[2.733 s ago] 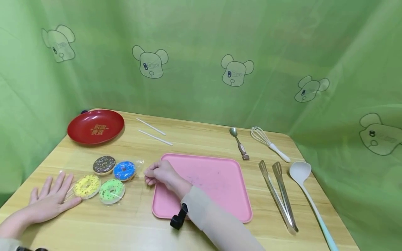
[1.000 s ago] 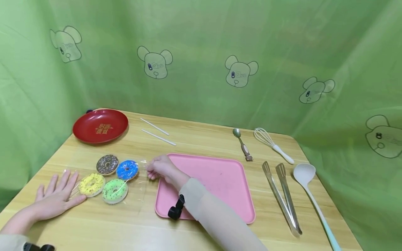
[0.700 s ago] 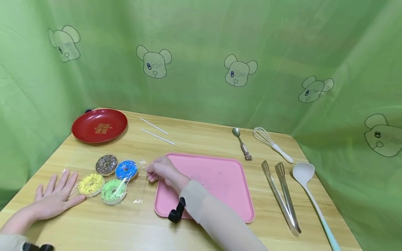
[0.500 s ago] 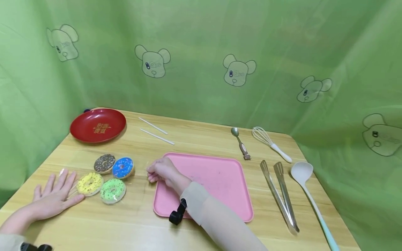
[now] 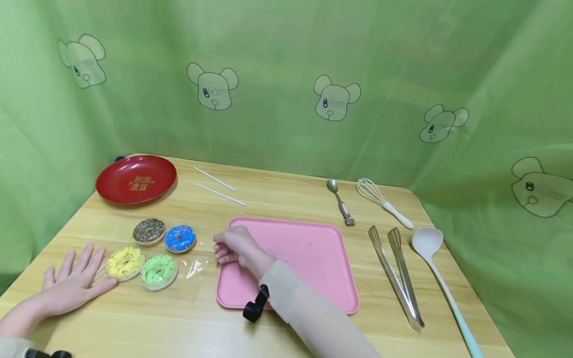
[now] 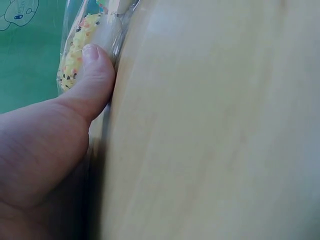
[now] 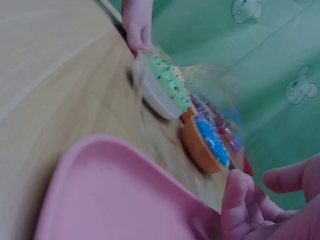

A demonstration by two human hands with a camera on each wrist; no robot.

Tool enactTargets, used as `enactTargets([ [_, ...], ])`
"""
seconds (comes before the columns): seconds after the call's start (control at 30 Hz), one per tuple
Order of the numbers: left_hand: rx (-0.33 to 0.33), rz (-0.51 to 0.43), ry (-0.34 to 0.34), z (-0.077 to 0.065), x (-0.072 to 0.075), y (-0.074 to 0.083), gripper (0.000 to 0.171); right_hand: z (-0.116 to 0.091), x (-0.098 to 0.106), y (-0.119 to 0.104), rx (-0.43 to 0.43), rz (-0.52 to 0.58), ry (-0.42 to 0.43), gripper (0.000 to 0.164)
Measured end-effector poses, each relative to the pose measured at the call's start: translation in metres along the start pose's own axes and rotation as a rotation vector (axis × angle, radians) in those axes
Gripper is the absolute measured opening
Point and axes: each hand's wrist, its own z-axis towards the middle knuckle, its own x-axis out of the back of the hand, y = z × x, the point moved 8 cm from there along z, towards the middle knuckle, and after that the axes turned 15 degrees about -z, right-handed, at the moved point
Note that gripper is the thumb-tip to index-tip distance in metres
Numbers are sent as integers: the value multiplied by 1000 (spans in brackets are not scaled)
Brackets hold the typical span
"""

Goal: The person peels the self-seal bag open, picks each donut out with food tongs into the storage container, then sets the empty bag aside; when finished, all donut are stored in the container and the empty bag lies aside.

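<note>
My left hand [image 5: 71,286] lies flat with spread fingers on the left end of a clear plastic bag [image 5: 195,269]. In the left wrist view its thumb presses beside the yellow donut. Around the bag lie a yellow donut [image 5: 125,263], a green donut [image 5: 158,271], a chocolate donut [image 5: 149,231] and a blue donut [image 5: 180,238]. My right hand [image 5: 239,248] is over the left edge of the pink tray [image 5: 309,268], close to the bag's right end. Its fingers are loosely bent, and in the right wrist view the thumb stands apart from them with nothing between.
A red plate [image 5: 136,180] sits at the back left, with two white sticks [image 5: 221,194] beside it. On the right are a spoon [image 5: 342,206], a whisk [image 5: 396,216], metal tongs [image 5: 394,278] and a ladle [image 5: 427,242]. A green curtain surrounds the table.
My right hand was pinching the bag's right end; its thumb and fingers have now parted. The blue donut has shifted slightly, and the film has new glints. The left hand stays in place.
</note>
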Motion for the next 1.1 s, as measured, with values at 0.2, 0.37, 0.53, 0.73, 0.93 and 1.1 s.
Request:
enactTargets([
  [0.2,-22,-34,20,5,5,6,87,-14,21,-5,78,15,-83,28],
  [0.37,-63,-59,35,11,11,21,86,-28,47,-4,137,21,-79,30],
  [0.53,-124,-80,61,20,20,42,84,-41,74,0,191,83,-38,35],
  [0.73,-142,-133,85,31,25,62,80,-56,103,13,213,127,6,32],
  [0.93,-109,-123,122,40,23,68,72,-75,136,32,222,171,65,26],
  [1.1,-132,-153,150,49,22,71,53,-94,160,47,237,203,93,16],
])
